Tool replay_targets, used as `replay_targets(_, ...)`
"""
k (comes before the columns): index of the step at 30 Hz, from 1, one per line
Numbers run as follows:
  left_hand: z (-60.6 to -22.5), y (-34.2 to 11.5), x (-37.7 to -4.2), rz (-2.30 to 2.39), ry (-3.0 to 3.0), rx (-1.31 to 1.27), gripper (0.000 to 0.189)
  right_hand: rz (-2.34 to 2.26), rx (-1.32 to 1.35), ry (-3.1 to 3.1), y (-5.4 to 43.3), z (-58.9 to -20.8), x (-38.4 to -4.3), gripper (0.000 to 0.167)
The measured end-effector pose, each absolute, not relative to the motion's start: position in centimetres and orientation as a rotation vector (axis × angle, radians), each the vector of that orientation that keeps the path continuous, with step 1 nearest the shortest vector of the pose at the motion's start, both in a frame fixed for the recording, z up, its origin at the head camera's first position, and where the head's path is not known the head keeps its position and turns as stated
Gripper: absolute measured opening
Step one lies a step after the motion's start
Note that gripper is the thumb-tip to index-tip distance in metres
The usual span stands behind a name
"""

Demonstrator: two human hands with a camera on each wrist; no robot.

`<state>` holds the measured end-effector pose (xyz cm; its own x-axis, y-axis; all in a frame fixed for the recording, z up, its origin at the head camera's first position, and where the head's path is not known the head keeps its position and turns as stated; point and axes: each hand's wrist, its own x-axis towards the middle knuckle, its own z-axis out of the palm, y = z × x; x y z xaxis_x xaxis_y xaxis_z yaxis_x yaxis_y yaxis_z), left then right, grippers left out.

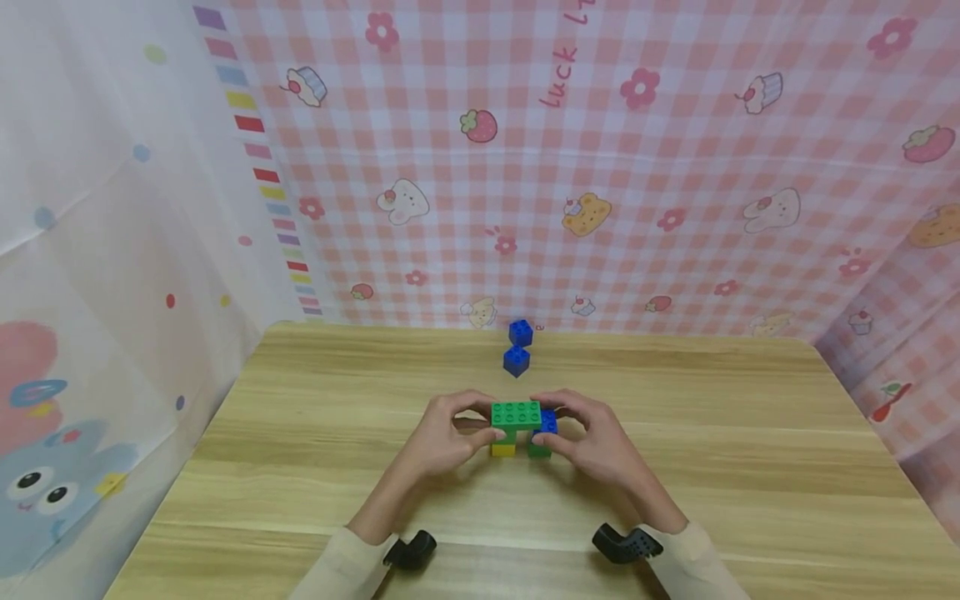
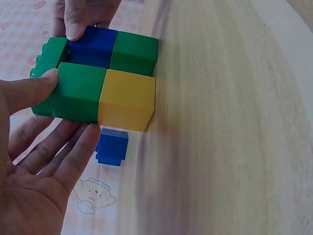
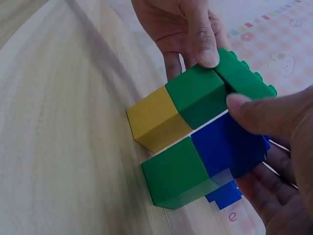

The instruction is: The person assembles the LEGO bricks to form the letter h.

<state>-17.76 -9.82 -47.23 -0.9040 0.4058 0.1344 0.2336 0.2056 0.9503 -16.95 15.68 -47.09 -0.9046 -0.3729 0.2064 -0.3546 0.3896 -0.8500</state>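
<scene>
Two short block columns stand side by side on the table. The left one has a green brick [image 2: 80, 93] on a yellow brick [image 2: 128, 99]; the right has a blue brick [image 3: 227, 142] on a green brick [image 3: 176, 172]. Across the top lies a long studded green brick [image 1: 516, 414], with some blue studs showing beside it. A narrow dark gap shows under it in the right wrist view. My left hand [image 1: 452, 433] pinches the left column's green upper part, thumb in front. My right hand [image 1: 588, 425] holds the blue brick between thumb and fingers.
Behind the columns, two loose blue bricks, a nearer one [image 1: 516, 361] and a farther one [image 1: 521, 332], are on the wooden table [image 1: 337, 392]. A pink checked cloth [image 1: 525, 183] hangs along the table's back edge.
</scene>
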Motion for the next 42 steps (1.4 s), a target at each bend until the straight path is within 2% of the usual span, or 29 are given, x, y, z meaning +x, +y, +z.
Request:
replay_targets(20,-47.4,-9.9,-17.9,1.765,2.323,0.644,0.027,-1.594,-0.698,2.611,15.2,-46.9,-17.1,0.043)
replay_targets(42,-47.8,-9.7,-17.8,1.823,2.303,0.624,0.027,-1.753,-0.664,2.528,14.9,-47.8,-16.9,0.027)
